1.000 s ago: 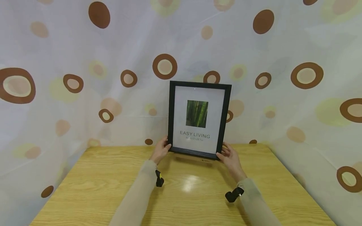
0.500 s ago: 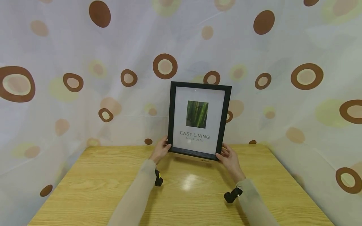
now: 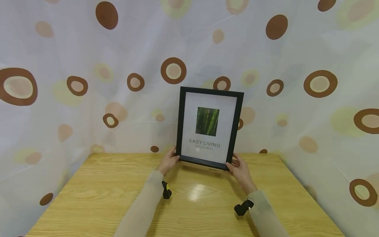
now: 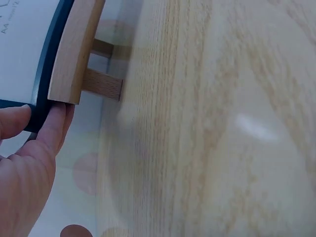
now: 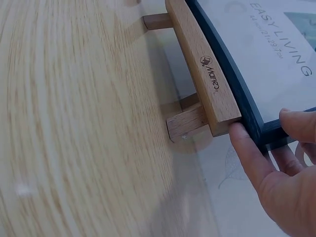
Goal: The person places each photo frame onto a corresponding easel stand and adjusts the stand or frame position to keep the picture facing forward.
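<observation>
A black picture frame [image 3: 207, 98] with a small bamboo picture and the words "EASY LIVING" stands near the back of the table, leaning slightly backward. Its lower edge sits on the ledge of a small wooden easel [image 5: 202, 69], which carries a "Maries" mark and stands on short legs. My left hand [image 3: 168, 162] grips the lower left corner, thumb on the front and fingers underneath beside the end of the ledge. At the lower right corner my right hand [image 3: 241, 172] holds on in the same way, one fingertip touching the ledge end. Behind the frame, the rest of the easel is hidden.
The wooden tabletop [image 3: 103, 197] has a light grain and a bright reflection in front of the frame. A white cloth [image 3: 142, 39] with brown and pale circles hangs behind and at both sides. Each wrist wears a small black camera [image 3: 244, 208].
Both hands keep their hold on the frame's lower corners. In the head view the whole scene shifts only slightly downward; the frame stays leaning on the easel.
</observation>
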A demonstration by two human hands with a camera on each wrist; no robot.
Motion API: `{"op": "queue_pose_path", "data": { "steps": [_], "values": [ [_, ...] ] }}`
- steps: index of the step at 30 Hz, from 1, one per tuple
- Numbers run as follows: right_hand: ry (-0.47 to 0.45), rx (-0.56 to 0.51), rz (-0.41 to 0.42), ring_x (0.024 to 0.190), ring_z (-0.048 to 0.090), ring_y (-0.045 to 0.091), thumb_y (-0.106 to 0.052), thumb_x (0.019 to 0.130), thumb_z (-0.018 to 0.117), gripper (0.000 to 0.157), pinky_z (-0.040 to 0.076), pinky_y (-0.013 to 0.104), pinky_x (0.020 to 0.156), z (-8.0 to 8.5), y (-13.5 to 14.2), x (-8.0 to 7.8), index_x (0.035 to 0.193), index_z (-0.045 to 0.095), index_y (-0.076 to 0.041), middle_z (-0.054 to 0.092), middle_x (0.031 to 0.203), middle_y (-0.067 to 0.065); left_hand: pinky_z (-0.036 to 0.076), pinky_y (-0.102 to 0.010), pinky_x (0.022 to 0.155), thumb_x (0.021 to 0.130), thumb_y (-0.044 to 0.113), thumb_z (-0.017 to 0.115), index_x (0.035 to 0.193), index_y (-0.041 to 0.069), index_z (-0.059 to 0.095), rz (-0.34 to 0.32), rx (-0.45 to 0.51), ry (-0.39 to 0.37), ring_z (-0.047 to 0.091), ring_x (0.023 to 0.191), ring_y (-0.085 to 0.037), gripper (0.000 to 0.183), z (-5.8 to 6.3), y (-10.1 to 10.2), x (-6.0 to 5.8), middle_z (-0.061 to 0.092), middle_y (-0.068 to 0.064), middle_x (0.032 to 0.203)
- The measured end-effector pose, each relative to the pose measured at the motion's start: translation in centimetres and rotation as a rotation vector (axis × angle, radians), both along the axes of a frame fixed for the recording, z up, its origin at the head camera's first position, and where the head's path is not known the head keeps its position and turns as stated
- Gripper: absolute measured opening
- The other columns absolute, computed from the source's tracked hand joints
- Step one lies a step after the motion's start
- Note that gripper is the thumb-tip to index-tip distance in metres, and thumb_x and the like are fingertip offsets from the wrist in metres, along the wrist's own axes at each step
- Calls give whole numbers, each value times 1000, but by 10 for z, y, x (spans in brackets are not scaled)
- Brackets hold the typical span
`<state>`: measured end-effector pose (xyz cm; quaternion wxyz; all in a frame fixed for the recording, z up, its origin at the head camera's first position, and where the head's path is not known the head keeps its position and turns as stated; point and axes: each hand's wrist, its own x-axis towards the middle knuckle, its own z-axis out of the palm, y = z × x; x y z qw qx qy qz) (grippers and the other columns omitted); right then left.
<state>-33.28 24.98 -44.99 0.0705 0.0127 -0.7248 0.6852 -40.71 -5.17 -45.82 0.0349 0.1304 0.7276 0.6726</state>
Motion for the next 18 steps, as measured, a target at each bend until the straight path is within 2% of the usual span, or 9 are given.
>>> {"op": "queue_pose_path", "data": {
  "steps": [6,11,18],
  "values": [
    [-3,-6,-2,112,47,34,-3,91,52,56,47,45,83,-2,-1,1,141,30,-16,43,128,22,42,-44,91,92,-6,44,145,11,21,5,31,13,43,116,-34,60,-3,2,0,36,-23,134],
    [-32,-31,42,113,48,35,-8,94,48,56,45,45,87,-4,-2,1,144,24,-15,37,134,22,43,-40,91,92,-6,44,145,13,21,13,36,18,44,116,-31,60,-4,1,0,36,-19,135],
    [-46,-63,51,110,52,32,-11,94,48,58,46,42,86,-10,-1,1,145,21,-16,36,136,22,41,-41,92,93,-4,42,145,13,20,-2,56,12,44,116,-33,59,-3,-2,6,38,-24,131]
  ]
}}
